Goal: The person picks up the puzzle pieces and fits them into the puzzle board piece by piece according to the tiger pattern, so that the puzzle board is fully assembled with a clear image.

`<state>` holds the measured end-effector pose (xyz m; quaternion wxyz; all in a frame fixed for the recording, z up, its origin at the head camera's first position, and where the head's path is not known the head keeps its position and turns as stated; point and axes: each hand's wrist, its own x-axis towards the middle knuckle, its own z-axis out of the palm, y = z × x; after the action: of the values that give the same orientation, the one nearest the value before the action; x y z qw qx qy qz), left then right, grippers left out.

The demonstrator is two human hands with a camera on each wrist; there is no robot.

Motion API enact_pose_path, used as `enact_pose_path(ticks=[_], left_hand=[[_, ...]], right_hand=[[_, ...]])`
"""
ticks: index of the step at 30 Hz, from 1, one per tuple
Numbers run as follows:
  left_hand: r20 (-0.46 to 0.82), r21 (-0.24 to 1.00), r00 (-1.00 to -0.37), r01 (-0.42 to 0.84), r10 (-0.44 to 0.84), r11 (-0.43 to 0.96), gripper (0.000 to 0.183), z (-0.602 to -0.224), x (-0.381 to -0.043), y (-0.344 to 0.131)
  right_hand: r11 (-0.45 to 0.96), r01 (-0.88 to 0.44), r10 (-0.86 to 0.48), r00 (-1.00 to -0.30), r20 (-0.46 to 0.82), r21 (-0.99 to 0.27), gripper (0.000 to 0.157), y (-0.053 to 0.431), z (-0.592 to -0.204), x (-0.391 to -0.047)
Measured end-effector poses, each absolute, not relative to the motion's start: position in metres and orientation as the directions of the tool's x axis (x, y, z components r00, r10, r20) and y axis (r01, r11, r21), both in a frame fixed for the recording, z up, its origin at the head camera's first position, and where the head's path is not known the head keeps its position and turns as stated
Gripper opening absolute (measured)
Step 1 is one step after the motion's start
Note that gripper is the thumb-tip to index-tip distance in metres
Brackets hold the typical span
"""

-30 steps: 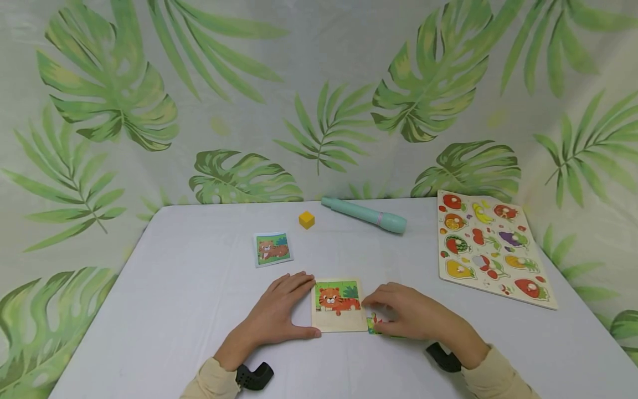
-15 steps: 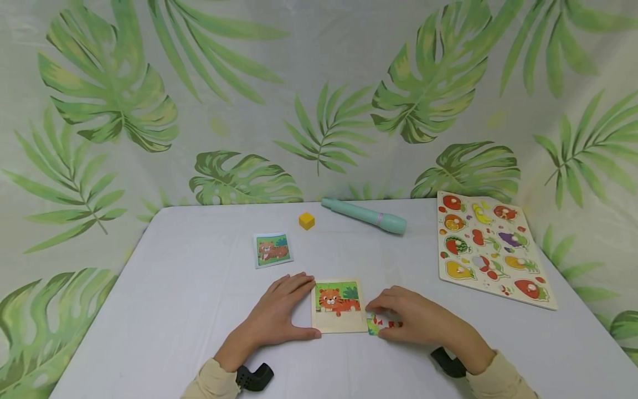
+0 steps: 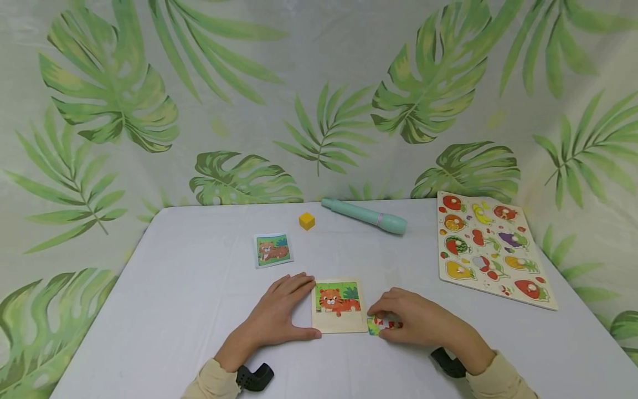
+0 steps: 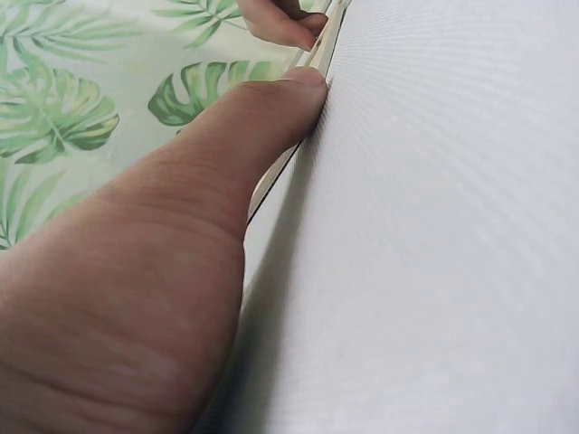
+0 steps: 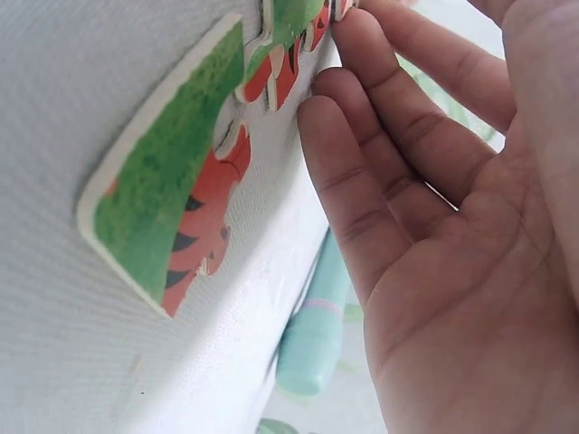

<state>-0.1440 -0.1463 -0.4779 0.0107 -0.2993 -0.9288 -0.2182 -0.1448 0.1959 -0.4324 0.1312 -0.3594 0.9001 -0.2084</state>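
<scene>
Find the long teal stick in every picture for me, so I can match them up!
Head: the teal stick lies along the table's back edge, right of the yellow cube.
Left wrist: not in it.
Right wrist: low in the middle, thick end toward the bottom.
Shared landmark: the leafy cloth, though only scraps show in the right wrist view.

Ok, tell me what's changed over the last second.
The right hand has drawn back slightly, rightward and toward the person, uncovering more of the loose puzzle pieces; whether it grips one is unclear. The left hand stays at the tiger board, which hasn't visibly moved. The tiger card, yellow cube, turquoise stick and fruit board are as they were.
</scene>
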Motion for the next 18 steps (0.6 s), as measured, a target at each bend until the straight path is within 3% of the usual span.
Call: enact_pose_path(ticks=[18], left_hand=[[0.142, 0.404, -0.824, 0.554, 0.548, 0.728, 0.105, -0.4773, -0.1431, -0.1461]], right_hand=[[0.642, -0.619, -0.708, -0.706, -0.038, -0.452, 0.027, 0.1956, -0.4309, -0.145]])
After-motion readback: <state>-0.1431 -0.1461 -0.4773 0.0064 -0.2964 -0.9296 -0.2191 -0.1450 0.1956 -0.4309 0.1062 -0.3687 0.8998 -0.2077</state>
